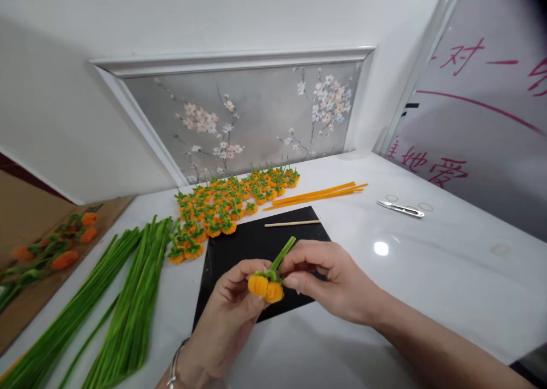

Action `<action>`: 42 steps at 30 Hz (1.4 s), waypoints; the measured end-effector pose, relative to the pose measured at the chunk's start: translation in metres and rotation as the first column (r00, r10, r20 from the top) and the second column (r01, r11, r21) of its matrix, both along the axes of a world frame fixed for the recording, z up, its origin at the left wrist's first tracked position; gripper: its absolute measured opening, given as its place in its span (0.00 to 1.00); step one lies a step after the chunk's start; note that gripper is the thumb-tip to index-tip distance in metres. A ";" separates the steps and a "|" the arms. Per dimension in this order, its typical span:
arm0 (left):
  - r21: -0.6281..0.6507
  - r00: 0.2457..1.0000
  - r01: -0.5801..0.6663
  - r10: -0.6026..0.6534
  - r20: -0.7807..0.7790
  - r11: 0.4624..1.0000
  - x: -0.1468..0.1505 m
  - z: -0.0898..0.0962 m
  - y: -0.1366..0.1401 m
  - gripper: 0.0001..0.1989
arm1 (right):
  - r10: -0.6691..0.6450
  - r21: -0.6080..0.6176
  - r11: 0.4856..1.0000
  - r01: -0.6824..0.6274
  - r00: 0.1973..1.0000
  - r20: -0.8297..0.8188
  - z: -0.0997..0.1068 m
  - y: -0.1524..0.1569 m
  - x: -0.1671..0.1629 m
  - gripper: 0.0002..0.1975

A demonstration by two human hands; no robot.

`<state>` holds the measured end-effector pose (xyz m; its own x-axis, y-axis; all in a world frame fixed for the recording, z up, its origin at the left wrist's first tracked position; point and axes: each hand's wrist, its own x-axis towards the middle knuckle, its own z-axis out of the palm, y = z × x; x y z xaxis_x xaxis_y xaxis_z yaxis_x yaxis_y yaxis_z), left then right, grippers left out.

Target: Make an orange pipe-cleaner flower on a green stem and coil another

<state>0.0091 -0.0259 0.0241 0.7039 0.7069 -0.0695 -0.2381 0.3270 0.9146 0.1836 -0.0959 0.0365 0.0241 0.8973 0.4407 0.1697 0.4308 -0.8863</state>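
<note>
An orange pipe-cleaner pumpkin [265, 287] with a green stem and curled green leaves is held above the black mat [231, 258]. My left hand [235, 303] is closed around its left side, thumb at the front. At its right, my right hand [325, 275] pinches the green part near the base of the stem; the exact spot between the fingertips is partly hidden. The stem slants up to the right. A thin wooden stick [293, 224] lies on the mat behind my hands.
Rows of finished small pumpkins [226, 198] stand behind the mat. Green pipe cleaners [137, 303] lie at left, orange ones [318, 195] at the back. Small snips [400, 209] rest at right near clear rings. A cardboard box [55, 252] with orange flowers stands far left.
</note>
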 end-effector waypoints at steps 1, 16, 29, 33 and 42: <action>-0.009 1.000 -0.006 0.006 0.005 1.000 0.000 0.001 0.000 0.12 | -0.016 0.023 1.000 0.015 0.999 0.043 0.000 -0.001 -0.001 0.04; -0.102 1.000 -0.003 0.000 -0.026 0.995 0.000 -0.005 -0.001 0.14 | 0.048 0.011 0.999 -0.048 0.998 -0.040 -0.003 0.003 -0.002 0.09; 0.488 0.923 0.182 0.023 -0.385 0.854 -0.002 0.005 0.004 0.12 | -0.072 0.047 0.997 0.064 0.977 0.201 0.003 -0.001 0.019 0.06; 0.513 0.928 0.137 0.071 -0.365 0.847 -0.002 0.002 0.003 0.13 | -0.079 0.123 0.992 0.037 0.933 0.352 -0.001 0.001 0.018 0.08; 0.587 0.903 0.168 0.114 -0.413 0.792 -0.004 -0.001 0.001 0.14 | -0.061 0.160 0.987 -0.024 0.861 0.505 -0.004 -0.001 0.016 0.08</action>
<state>0.0054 -0.0245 0.0232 0.7275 0.6819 0.0757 0.2005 -0.3167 0.9271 0.2000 -0.0967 0.0327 -0.2250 0.8180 0.5293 0.5864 0.5475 -0.5969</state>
